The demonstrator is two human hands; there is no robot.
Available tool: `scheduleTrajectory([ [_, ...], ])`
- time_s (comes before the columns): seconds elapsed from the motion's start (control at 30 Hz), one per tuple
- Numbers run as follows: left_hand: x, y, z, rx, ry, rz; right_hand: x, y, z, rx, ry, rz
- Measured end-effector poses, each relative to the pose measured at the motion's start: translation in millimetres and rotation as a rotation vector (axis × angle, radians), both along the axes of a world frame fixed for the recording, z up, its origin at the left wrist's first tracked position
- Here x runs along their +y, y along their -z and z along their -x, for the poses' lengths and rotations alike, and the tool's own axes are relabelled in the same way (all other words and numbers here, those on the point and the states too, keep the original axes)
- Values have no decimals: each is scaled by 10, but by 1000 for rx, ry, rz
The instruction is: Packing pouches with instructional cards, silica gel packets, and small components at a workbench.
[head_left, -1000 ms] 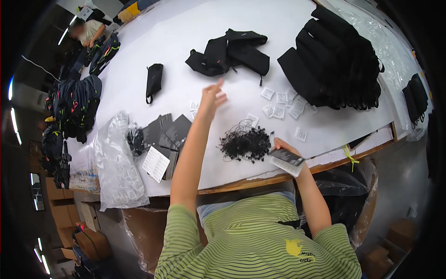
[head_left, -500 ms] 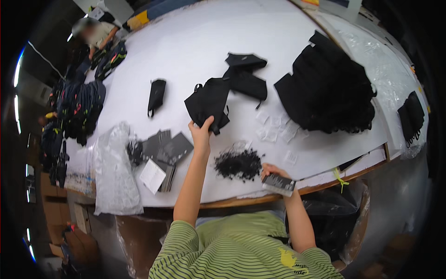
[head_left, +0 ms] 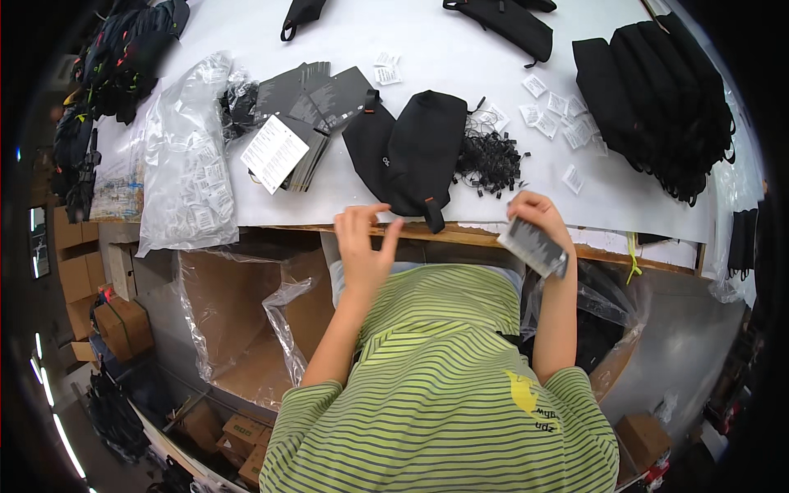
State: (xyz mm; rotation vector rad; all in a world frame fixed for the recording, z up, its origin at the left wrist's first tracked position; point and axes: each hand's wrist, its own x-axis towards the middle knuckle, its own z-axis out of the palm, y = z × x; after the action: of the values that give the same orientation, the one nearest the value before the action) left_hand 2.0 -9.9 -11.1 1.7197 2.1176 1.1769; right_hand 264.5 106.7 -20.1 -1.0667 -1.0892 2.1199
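A black fabric pouch (head_left: 423,152) with small orange-marked loops lies at the table's front edge. Just below it, my left hand (head_left: 366,242) is open, thumb and fingers apart, holding nothing. To the right, my right hand (head_left: 538,215) is closed on a dark printed card (head_left: 534,246), which hangs tilted over the table edge. Between the pouch and that hand sits a heap of small black cords with clips (head_left: 493,160). Stacked dark cards (head_left: 308,168) are left of the pouch, with a white printed card (head_left: 275,154) on top.
Several small white sachets (head_left: 555,115) lie beside a big row of black pouches (head_left: 657,107) at right. At left rests a clear plastic bag (head_left: 197,164) with sachets inside. Plastic-lined cardboard boxes (head_left: 238,320) stand under the wooden table edge (head_left: 468,236).
My left hand has let go of the black pouch, which now lies nearer the front edge. My right hand keeps the card and has turned it. The view has tilted down toward me.
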Motion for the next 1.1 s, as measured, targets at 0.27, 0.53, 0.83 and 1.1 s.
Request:
scheduleTrajectory([
  [0.27, 73, 5, -192, 15, 234, -51, -446, -389, 691, -658, 31, -543],
  [0.53, 21, -174, -216, -386, 13, 40, -562, -347, 906, -545, 12, -841],
  [0.83, -19, -288, -166, -643, 107, 105, -581, -385, 869, -543, -49, -1151],
  [1.1, -49, -428, -93, -1285, 234, 42, -526, -470, 672, 63, 120, -207],
])
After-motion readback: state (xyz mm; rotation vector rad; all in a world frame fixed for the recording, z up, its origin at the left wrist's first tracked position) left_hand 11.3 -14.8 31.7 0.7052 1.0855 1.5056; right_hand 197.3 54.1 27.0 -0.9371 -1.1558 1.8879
